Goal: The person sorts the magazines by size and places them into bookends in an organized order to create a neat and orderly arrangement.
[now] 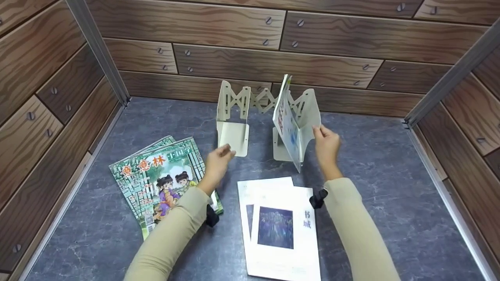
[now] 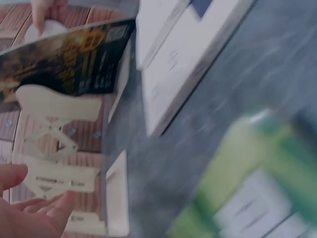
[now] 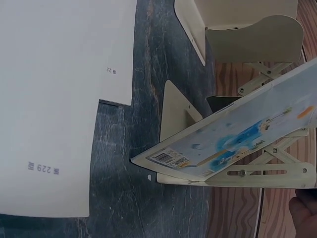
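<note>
A cream expandable bookend (image 1: 233, 138) with a lattice back stands near the rear wall. My right hand (image 1: 327, 146) pinches the outer edge of its right end plate (image 1: 310, 111), and shows at the edge of the right wrist view. A magazine (image 1: 288, 125) leans upright against that plate, its lower corner jutting forward. One side is pale blue with a barcode (image 3: 171, 157); the left wrist view shows a dark side with yellow lettering (image 2: 84, 59). My left hand (image 1: 216, 166) holds nothing, its fingers relaxed in front of the left base plate (image 2: 118, 198).
A fanned stack of green illustrated magazines (image 1: 160, 175) lies at the left, partly under my left forearm. Two white magazines (image 1: 283, 261) overlap on the dark tabletop (image 1: 394, 187) at front centre. Wood-patterned walls (image 1: 230, 54) enclose the back and sides.
</note>
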The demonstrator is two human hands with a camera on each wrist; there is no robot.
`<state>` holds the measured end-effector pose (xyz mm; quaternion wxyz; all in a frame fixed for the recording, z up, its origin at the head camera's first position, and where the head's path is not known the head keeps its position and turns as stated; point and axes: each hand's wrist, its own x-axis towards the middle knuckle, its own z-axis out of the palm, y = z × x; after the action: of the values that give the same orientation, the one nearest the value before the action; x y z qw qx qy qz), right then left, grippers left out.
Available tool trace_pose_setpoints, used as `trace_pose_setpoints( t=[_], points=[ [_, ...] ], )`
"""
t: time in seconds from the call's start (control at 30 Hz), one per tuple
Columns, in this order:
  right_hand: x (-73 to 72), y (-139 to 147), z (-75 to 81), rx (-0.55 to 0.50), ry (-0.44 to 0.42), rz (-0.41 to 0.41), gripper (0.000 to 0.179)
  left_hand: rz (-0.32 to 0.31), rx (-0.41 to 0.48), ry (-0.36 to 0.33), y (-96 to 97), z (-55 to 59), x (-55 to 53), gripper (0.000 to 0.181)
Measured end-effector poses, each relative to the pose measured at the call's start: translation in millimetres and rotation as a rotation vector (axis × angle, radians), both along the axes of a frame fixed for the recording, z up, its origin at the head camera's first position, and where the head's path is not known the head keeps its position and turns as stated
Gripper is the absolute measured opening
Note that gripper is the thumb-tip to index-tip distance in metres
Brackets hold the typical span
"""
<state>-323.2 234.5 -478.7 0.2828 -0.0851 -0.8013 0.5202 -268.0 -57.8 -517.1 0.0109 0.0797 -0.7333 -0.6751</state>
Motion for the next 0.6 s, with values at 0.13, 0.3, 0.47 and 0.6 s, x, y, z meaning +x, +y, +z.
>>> trace_pose_setpoints(
  t=[0.13,0.3,0.47,0.6],
  points=[
    [-0.8,-1,0.1,0.008,0.017,-0.006,0.019,-0.083,0.020,-0.038,9.9,-11.4,14.1,0.042],
    [-0.4,-1,1.1,0.015,0.017,-0.015,0.018,-0.166,0.098,-0.099,20.3,-23.3,27.3,0.040],
    [-0.8,-1,0.8,0.029,0.008,-0.028,0.018,-0.245,0.171,-0.167,27.6,-30.9,34.0,0.041],
    [-1.1,-1,-0.6,0.023,0.004,-0.031,0.018,-0.275,0.193,-0.201,31.6,-35.1,36.9,0.039]
  ],
)
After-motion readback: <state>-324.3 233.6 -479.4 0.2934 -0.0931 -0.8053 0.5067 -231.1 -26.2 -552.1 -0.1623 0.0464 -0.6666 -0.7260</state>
